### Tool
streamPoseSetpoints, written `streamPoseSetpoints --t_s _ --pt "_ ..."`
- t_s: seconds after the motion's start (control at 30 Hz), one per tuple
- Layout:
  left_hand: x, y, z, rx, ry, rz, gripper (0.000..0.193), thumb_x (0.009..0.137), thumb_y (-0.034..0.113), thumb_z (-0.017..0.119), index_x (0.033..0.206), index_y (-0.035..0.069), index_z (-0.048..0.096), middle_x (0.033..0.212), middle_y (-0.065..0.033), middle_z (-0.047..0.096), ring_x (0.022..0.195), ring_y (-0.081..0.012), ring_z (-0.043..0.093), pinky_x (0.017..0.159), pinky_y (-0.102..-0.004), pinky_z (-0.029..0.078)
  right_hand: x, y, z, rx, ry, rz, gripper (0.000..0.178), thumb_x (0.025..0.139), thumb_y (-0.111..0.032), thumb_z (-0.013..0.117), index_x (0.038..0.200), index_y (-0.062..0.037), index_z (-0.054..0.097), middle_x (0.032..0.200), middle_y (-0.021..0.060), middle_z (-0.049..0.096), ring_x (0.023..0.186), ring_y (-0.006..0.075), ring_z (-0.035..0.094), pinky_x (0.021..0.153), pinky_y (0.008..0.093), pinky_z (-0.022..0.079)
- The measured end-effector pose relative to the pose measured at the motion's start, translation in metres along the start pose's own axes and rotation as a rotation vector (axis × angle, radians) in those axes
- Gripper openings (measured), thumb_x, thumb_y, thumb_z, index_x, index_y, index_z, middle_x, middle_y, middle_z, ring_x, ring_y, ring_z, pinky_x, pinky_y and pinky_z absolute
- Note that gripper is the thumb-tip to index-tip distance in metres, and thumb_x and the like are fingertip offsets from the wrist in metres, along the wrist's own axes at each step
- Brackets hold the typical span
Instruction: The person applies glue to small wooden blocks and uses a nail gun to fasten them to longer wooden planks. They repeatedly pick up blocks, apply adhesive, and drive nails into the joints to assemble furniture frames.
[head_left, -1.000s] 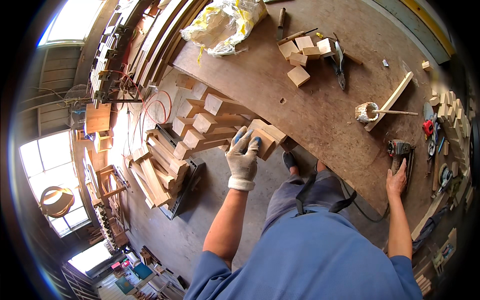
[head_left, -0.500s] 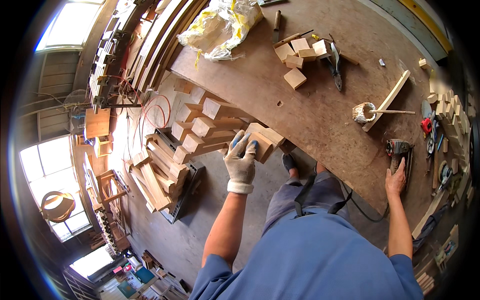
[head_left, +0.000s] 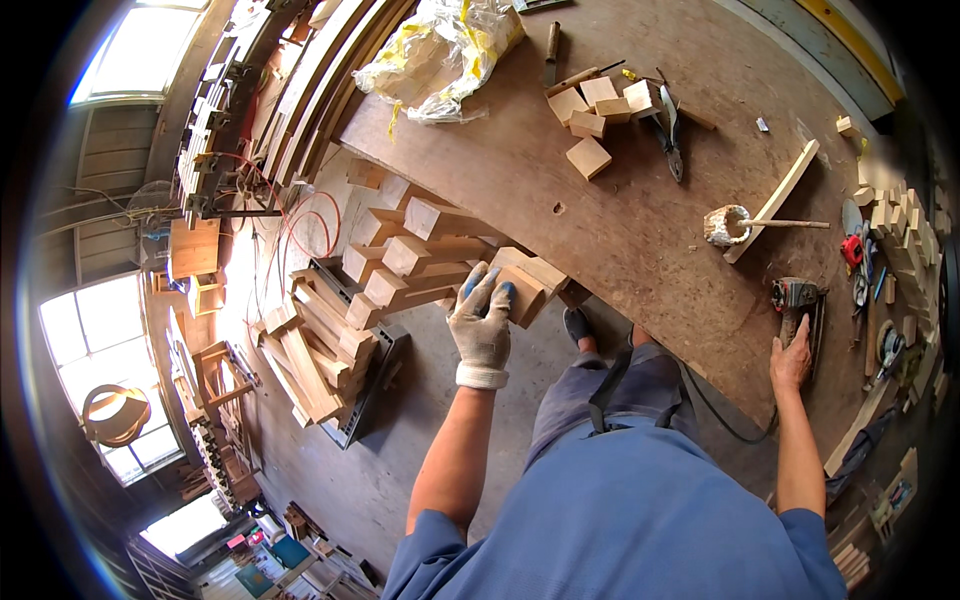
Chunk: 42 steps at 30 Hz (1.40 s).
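My left hand (head_left: pixel 482 325), in a pale work glove with blue fingertips, has its fingers spread against a short wooden block (head_left: pixel 523 295). The block sits at the near end of jointed wooden beams (head_left: pixel 440 253) beside the table edge. At the right, my bare right hand (head_left: pixel 791 360) is wrapped round the handle of a nail gun (head_left: pixel 797 294) with a red and grey head, which rests on the table. To the far side of it stands a whitish crusted pot (head_left: pixel 724 226) with a stick in it, next to a wooden strip (head_left: pixel 782 190).
Small wood blocks (head_left: pixel 588 157), pliers (head_left: pixel 670 135) and crumpled plastic wrap (head_left: pixel 440 65) lie on the brown worktable (head_left: pixel 620 235). Stacked timber (head_left: pixel 318 360) stands on the floor to the left. A black hose (head_left: pixel 715 418) hangs near my legs. Hand tools (head_left: pixel 858 255) line the right side.
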<state>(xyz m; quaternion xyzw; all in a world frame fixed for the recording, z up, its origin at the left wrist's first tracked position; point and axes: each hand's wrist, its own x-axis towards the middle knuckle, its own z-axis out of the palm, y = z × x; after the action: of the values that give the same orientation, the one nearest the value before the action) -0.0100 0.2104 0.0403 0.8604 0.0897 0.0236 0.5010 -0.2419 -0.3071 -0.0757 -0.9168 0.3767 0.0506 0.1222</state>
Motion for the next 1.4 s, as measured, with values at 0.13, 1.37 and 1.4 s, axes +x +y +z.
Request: streamPoseSetpoints --t_s 0.13,1.37,1.4 --pt "-0.001 -0.003 0.0 0.016 0.011 0.01 0.033 0.094 0.014 0.079 0.124 0.0 0.078 0.139 -0.0185 0.07 0.126 -0.0272 0.069 0.109 -0.0377 0.052 -0.017 -0.053 -0.031 -0.091 0.136 -0.246 0.075 0.09 -0.012 0.079 0.156 -0.0071 0.045 0.13 0.0245 0.066 0.116 0.0423 0.066 0.106 0.0485 0.051" --pt "-0.002 0.01 0.0 -0.033 -0.006 -0.063 0.032 0.098 0.011 0.076 0.128 -0.001 0.076 0.143 -0.0178 0.068 0.129 -0.0228 0.066 0.109 -0.0353 0.051 -0.072 -0.405 -0.014 0.879 -0.177 -0.954 0.01 0.082 -0.002 0.08 0.091 -0.0023 0.076 0.099 0.0138 0.074 0.092 0.0324 0.073 0.083 0.0398 0.061" --pt "-0.002 0.009 0.0 -0.026 -0.009 -0.06 0.032 0.098 0.011 0.076 0.128 -0.002 0.076 0.143 -0.0176 0.068 0.128 -0.0226 0.066 0.109 -0.0352 0.051 -0.072 -0.405 -0.014 0.877 -0.177 -0.955 0.01 0.082 -0.002 0.08 0.091 -0.0023 0.076 0.098 0.0138 0.074 0.091 0.0323 0.073 0.083 0.0397 0.061"
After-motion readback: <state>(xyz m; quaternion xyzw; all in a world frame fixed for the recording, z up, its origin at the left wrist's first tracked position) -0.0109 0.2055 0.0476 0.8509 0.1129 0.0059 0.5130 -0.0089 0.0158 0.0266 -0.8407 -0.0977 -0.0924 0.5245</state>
